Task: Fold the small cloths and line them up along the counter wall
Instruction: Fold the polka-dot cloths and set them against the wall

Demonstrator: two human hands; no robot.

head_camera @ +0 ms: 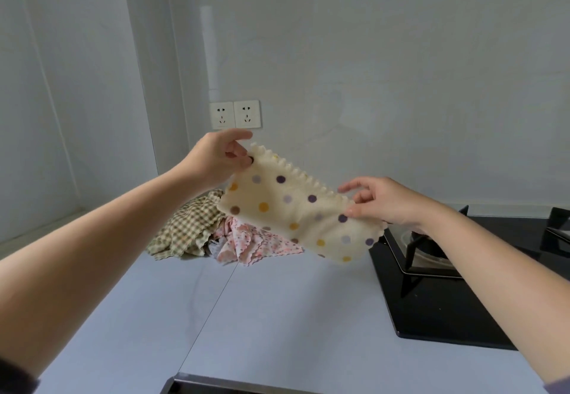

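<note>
Both hands are up over the tabletop [277, 316], with the dotted cloth [293, 208] stretched between them in the air.

- Left hand [220, 159]: fingers [240, 135] pinch the cloth's upper left corner, thumb and index closed on the fabric.
- Right hand [385, 202]: thumb and fingers clamp the right corner. The index is straighter and lies over the scalloped top edge.
- The cloth is cream with purple, yellow and brown dots and slopes down from left to right. Its lower edge hangs free and clear of the tabletop. The top edge looks doubled, two scalloped layers together, but I can't tell for sure.
- The other cloths sit in a loose heap at the far edge of the tabletop, close to the wall [370, 69] and behind the held cloth. The checked cloth [185, 230] is on the left, the floral cloth [246, 239] is on the right touching it, and neither is folded.
- Hob [447, 301]: black, set into the right side of the tabletop. The burner grate [425, 248] is under the right wrist.
- Sockets [234, 114]: two on the wall, just above the left hand.
</note>
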